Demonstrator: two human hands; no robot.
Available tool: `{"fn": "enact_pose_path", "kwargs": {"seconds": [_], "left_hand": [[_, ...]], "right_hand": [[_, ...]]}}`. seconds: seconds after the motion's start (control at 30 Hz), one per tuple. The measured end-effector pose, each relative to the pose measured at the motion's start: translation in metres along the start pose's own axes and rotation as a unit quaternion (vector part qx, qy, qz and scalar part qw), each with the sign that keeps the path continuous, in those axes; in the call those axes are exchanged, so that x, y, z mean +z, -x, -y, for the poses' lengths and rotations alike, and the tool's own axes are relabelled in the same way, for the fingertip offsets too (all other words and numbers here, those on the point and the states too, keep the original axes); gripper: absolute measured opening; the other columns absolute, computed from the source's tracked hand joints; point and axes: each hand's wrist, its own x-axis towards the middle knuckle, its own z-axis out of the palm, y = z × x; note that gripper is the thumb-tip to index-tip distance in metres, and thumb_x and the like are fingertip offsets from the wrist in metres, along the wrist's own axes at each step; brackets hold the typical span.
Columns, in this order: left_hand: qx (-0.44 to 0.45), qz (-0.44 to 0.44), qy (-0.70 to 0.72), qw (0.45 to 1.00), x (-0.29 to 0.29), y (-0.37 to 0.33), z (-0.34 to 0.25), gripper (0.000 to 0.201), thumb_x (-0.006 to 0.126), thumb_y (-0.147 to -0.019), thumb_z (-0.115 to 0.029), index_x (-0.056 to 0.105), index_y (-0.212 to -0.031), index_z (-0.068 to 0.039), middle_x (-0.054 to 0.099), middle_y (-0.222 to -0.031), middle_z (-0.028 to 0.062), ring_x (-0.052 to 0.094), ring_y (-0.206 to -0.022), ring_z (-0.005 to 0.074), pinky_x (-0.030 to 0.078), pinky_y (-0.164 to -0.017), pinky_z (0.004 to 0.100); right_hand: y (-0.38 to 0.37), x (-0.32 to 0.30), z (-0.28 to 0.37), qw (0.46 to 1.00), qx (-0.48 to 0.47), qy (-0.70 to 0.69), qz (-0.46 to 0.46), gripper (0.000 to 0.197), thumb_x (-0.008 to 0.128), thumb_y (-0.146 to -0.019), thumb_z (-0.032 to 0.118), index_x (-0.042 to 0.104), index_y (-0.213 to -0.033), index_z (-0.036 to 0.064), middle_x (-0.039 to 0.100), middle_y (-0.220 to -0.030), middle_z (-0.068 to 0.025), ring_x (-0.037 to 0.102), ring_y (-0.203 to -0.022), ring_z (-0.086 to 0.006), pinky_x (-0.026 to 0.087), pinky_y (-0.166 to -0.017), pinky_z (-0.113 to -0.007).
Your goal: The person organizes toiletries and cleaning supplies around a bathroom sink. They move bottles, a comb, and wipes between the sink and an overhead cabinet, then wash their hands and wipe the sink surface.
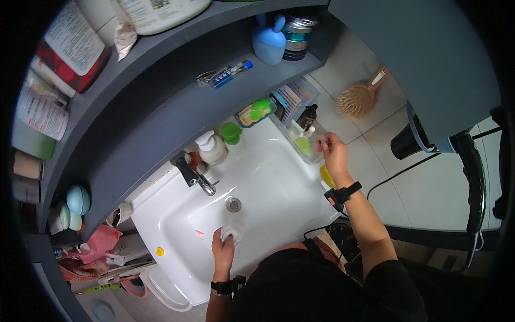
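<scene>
Over the near part of the white sink (pixel 279 155), my left hand (pixel 223 251) is closed around a crumpled, thin white tissue or cloth (pixel 232 234). The fabric hangs loosely past the fingertips. My right hand (pixel 335 155) is raised at the sink's right edge, fingers bent together in a pinch. A small pinkish, see-through piece (pixel 321 144) shows at its fingertips; its kind cannot be made out. Just beside that hand stands a clear plastic organizer (pixel 292 134) holding a dark dropper bottle (pixel 308 116). A small pink scrap (pixel 199 234) lies in the basin, left of the left hand.
Behind the basin are the faucet (pixel 201 182), a white pump bottle (pixel 213 148), a green cup (pixel 231 133) and a soap dish (pixel 256 112). A grey shelf (pixel 161 112) curves overhead. A hairbrush (pixel 358 101) hangs at the right wall, near a hair dryer (pixel 472 177).
</scene>
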Motion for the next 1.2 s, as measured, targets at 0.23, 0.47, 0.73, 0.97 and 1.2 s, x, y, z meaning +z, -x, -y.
{"fn": "enact_pose_path", "kwargs": {"seconds": [0.23, 0.47, 0.73, 0.97, 1.2], "left_hand": [[0.027, 0.012, -0.032, 0.999, 0.012, -0.005, -0.010, 0.032, 0.052, -0.087, -0.003, 0.054, -0.119, 0.003, 0.064, -0.102, 0.0087, 0.060, -0.090, 0.0148, 0.049, -0.080, 0.0279], [0.008, -0.064, -0.113, 0.992, -0.016, -0.001, 0.006, 0.027, 0.053, -0.092, -0.009, 0.057, -0.117, 0.001, 0.065, -0.088, 0.0172, 0.061, -0.075, 0.0209, 0.049, -0.070, 0.0325], [0.013, -0.096, 0.127, 0.987, -0.048, 0.030, -0.024, 0.027, 0.055, -0.092, -0.007, 0.061, -0.118, 0.000, 0.063, -0.105, 0.0048, 0.058, -0.089, 0.0116, 0.048, -0.078, 0.0265], [0.182, -0.326, -0.270, 0.888, -0.119, 0.003, 0.005, 0.030, 0.066, -0.083, -0.005, 0.061, -0.112, -0.002, 0.062, -0.111, 0.0159, 0.058, -0.105, 0.0313, 0.047, -0.091, 0.0378], [0.023, -0.266, -0.541, 0.798, -0.210, -0.024, 0.058, 0.023, 0.052, -0.077, 0.002, 0.065, -0.096, -0.001, 0.065, -0.091, 0.0159, 0.060, -0.088, 0.0354, 0.048, -0.082, 0.0434]], "right_hand": [[-0.027, 0.030, -0.049, 0.969, -0.050, 0.202, 0.135, 0.009, 0.061, -0.075, 0.010, 0.067, -0.076, 0.0017, 0.064, -0.078, -0.0212, 0.061, -0.072, -0.0398, 0.051, -0.067, -0.046], [0.007, 0.009, -0.008, 0.950, -0.220, 0.204, 0.090, 0.012, 0.057, -0.083, 0.007, 0.061, -0.077, -0.0016, 0.057, -0.070, -0.0182, 0.056, -0.061, -0.0286, 0.044, -0.055, -0.038], [0.131, 0.066, 0.119, 0.773, 0.178, -0.322, 0.518, 0.032, 0.048, -0.097, 0.004, 0.056, -0.128, 0.0049, 0.065, -0.109, -0.0071, 0.063, -0.088, -0.0173, 0.053, -0.080, -0.030], [0.184, 0.141, 0.155, 0.740, 0.170, -0.235, 0.607, 0.033, 0.059, -0.090, 0.003, 0.058, -0.124, 0.0010, 0.065, -0.098, -0.0051, 0.060, -0.085, -0.0117, 0.050, -0.073, -0.026], [0.173, 0.100, 0.096, 0.812, 0.187, -0.193, 0.518, 0.030, 0.063, -0.086, 0.006, 0.062, -0.115, -0.0028, 0.064, -0.087, -0.0046, 0.057, -0.077, -0.0109, 0.048, -0.070, -0.025]]}}
